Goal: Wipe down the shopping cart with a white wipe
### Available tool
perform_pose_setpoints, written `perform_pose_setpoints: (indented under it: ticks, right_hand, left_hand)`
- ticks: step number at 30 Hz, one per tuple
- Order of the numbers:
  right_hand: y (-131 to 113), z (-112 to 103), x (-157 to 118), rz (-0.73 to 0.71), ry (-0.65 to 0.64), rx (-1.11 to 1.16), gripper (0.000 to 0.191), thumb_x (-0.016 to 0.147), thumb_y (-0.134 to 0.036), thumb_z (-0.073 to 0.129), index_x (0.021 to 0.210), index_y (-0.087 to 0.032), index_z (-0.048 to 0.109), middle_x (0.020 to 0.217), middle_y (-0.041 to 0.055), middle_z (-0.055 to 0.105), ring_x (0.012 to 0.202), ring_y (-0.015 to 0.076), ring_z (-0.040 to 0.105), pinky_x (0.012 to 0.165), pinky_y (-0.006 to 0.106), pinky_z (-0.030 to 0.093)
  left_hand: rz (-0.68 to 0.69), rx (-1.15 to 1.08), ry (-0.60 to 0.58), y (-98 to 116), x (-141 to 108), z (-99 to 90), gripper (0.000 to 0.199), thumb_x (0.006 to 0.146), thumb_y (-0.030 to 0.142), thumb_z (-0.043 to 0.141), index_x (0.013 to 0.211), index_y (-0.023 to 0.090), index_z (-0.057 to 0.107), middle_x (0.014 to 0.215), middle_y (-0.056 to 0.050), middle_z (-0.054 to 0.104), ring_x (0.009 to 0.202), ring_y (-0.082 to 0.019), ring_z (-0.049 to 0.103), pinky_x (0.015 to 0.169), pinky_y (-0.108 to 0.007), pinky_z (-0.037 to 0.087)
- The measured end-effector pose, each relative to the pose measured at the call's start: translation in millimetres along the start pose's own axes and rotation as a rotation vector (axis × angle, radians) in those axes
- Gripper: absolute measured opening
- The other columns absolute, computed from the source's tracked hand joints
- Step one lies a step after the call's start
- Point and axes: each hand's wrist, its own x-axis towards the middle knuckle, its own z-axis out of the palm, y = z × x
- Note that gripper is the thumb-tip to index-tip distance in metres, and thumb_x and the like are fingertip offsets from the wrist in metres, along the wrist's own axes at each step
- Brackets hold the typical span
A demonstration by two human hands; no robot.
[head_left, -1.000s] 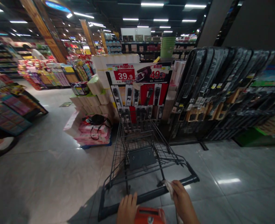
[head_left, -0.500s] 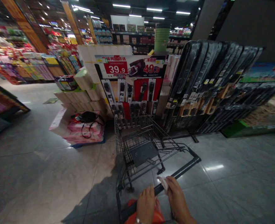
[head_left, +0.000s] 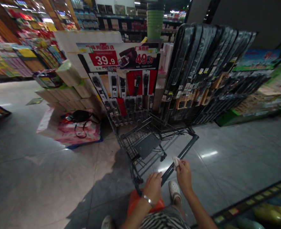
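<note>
The left hand (head_left: 153,188), forearm angled forward, curls over the dark tubular handle (head_left: 188,146) of a grey wire shopping cart (head_left: 147,145). Slightly farther, the right hand (head_left: 183,173) pinches a crumpled white wad (head_left: 176,161) at the handle. Beyond hang packaged black belts (head_left: 137,84).

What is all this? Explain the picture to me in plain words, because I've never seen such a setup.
There is no machine: these are a person's own bare hands, seen from a camera on their head, looking forward and down. The left hand, with a bracelet at its wrist, lies over the handle of a wire shopping cart. The right hand pinches a crumpled white cloth or tissue at the handle. Something orange-red shows below the left hand; I can't tell what. On the shop floor ahead are pink packs with a black bag on top, and a price sign above hanging goods.
</note>
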Motion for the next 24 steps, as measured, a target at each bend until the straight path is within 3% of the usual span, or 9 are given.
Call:
perform_pose_setpoints:
  ticks: [6, 11, 17, 24]
  right_hand:
    - [-19.8, 5.0, -26.1, 0.159, -0.003, 0.054, 0.031, 0.085, -0.034, 0.048, 0.105, -0.017, 0.065, 0.098, 0.0070, 0.051, 0.076, 0.0164, 0.054, 0.073, 0.031, 0.049]
    - [-19.8, 16.3, -34.7, 0.230, 0.125, 0.043, 0.037, 0.084, -0.034, 0.050, 0.111, -0.012, 0.062, 0.098, 0.0096, 0.050, 0.090, 0.0213, 0.054, 0.083, 0.034, 0.047]
    - [-7.4, 16.6, -12.8, 0.238, 0.146, 0.004, 0.040, 0.085, -0.037, 0.045, 0.103, -0.009, 0.066, 0.090, 0.0106, 0.052, 0.084, 0.0224, 0.054, 0.082, 0.036, 0.046]
    - [3.6, 7.9, 27.5, 0.262, 0.171, -0.045, 0.041, 0.085, -0.043, 0.043, 0.078, -0.011, 0.069, 0.081, 0.0101, 0.056, 0.075, 0.0211, 0.055, 0.076, 0.034, 0.046]
  left_hand:
    - [0.085, 0.022, -0.009, -62.7, -27.2, -34.6, 0.052, 0.080, 0.002, 0.029, 0.123, 0.018, 0.053, 0.122, -0.007, 0.060, 0.118, -0.017, 0.049, 0.105, -0.041, 0.040]
    - [0.207, 0.150, -0.143, -91.8, -34.5, -39.0, 0.070, 0.070, 0.002, 0.035, 0.138, 0.018, 0.034, 0.141, -0.008, 0.045, 0.131, -0.016, 0.038, 0.110, -0.041, 0.033]
    - [0.242, 0.256, -0.250, -90.0, -13.4, -30.8, 0.063, 0.077, 0.011, 0.045, 0.138, 0.019, 0.032, 0.136, -0.009, 0.050, 0.123, -0.018, 0.048, 0.102, -0.035, 0.041]
    - [0.251, 0.415, -0.272, -61.9, 24.9, -15.6, 0.060, 0.081, 0.015, 0.048, 0.139, 0.013, 0.032, 0.129, -0.017, 0.054, 0.107, -0.022, 0.059, 0.090, -0.034, 0.048]
